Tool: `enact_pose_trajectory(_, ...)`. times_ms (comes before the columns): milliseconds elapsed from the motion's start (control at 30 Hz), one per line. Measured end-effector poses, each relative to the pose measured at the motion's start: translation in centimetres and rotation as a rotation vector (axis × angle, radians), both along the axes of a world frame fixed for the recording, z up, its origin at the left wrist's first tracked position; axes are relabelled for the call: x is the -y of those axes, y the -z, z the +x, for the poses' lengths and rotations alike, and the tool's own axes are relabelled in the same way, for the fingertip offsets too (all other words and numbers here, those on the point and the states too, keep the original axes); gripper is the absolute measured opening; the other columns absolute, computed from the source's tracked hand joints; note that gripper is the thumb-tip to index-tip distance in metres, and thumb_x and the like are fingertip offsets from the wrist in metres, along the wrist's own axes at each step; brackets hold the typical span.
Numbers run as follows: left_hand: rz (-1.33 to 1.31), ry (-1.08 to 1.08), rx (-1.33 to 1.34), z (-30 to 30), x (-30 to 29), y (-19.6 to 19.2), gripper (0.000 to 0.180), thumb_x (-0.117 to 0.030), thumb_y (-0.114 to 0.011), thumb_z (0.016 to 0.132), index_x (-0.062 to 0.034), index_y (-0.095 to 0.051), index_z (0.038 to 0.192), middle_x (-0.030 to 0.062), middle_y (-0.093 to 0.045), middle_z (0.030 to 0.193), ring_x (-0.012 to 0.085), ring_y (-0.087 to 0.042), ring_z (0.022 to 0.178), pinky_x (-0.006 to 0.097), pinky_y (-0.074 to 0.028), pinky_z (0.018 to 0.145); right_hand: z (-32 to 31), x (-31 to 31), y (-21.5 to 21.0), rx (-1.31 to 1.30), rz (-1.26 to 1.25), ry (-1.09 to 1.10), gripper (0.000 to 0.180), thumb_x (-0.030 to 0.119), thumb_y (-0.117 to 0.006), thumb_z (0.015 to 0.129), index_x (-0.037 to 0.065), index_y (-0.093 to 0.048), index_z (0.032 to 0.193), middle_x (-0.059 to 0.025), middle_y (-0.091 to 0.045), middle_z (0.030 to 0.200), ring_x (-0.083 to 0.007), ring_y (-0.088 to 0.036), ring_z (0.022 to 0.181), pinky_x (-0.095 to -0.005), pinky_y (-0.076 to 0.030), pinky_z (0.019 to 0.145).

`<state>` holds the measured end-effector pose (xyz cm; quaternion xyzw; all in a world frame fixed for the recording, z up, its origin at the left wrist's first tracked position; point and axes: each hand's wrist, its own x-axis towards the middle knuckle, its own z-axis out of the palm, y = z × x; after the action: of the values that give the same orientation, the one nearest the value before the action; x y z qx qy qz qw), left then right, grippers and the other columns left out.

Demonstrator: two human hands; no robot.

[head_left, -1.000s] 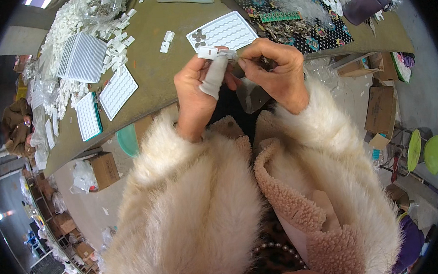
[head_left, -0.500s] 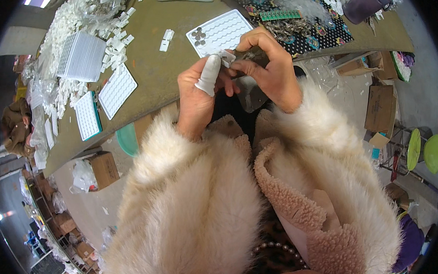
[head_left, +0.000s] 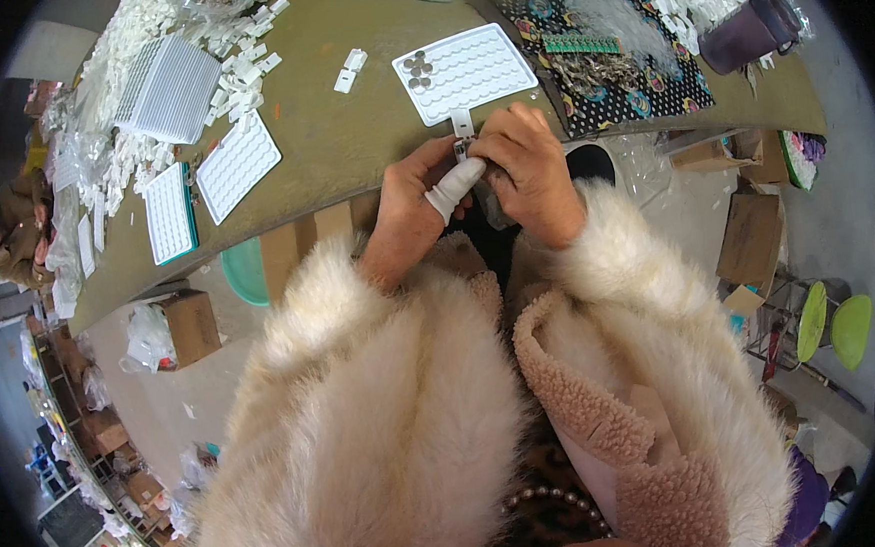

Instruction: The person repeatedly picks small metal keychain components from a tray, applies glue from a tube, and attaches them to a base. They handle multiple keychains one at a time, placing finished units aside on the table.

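Note:
My left hand (head_left: 403, 205), with a white cover on its thumb, grips a small white plastic casing (head_left: 461, 122). The casing points away from me, just off the table's near edge and beside the white tray. A shiny metal piece (head_left: 461, 150) shows at its near end. My right hand (head_left: 532, 172) is closed right beside it, thumb and fingers pinched against that end; what they hold is hidden. On the ridged white tray (head_left: 490, 60) several round silver cells (head_left: 418, 69) lie at the left side. Two white casings (head_left: 350, 70) lie apart, left of the tray.
Heaped white parts (head_left: 162, 20), stacked trays (head_left: 171, 89) and more white trays (head_left: 241, 165) cover the table's left. A patterned cloth (head_left: 667, 89) at right bears metal pieces (head_left: 595, 71) and a green strip (head_left: 582, 42). A dark cup (head_left: 744, 34) stands beyond it.
Both hands have come a little nearer to me, and the casing now points away from me with its metal piece showing. The view has shifted slightly.

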<state>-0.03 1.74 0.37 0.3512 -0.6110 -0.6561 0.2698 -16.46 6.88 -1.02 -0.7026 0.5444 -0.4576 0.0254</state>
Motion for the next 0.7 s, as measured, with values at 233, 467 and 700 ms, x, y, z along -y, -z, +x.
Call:
enact_pose_trajectory(233, 0.044, -0.097, -0.127, 1.6, 2.8, 0.3, 0.021, -0.01, -0.06, 0.099, 0.0036, -0.067, 0.113, 0.0056, -0.068, 0.08, 0.0084, -0.058, 0.061, 0.023, -0.045, 0.053, -0.6, 4.8, -1.5, -0.007, 0.061, -0.291, 0.017, 0.002, -0.07, 0.073, 0.006, -0.068, 0.09, -0.0089, -0.06, 0.087, -0.0311, -0.058, 0.084, -0.0397, -0.047, 0.074)
enact_pose_trajectory(467, 0.099, -0.198, -0.211, 3.1, 4.8, 0.7, 0.023, -0.018, -0.059, 0.1, 0.0004, -0.067, 0.112, 0.0061, -0.072, 0.09, 0.0087, -0.06, 0.065, 0.022, -0.045, 0.055, -0.5, 9.4, -0.4, -0.085, 0.136, 0.112, 0.011, 0.011, -0.074, 0.081, 0.007, -0.074, 0.091, -0.0084, -0.066, 0.086, -0.031, -0.067, 0.079, -0.0405, -0.052, 0.067)
enact_pose_trajectory(700, 0.156, -0.181, -0.288, 3.4, 5.2, 1.5, 0.023, -0.019, -0.061, 0.1, -0.0002, -0.067, 0.111, 0.0046, -0.07, 0.087, 0.0079, -0.06, 0.064, 0.022, -0.045, 0.055, -0.8, 9.8, -0.1, -0.157, 0.149, 0.057, 0.008, 0.009, -0.072, 0.08, 0.005, -0.067, 0.085, -0.0086, -0.063, 0.085, -0.0315, -0.065, 0.078, -0.0423, -0.05, 0.066)
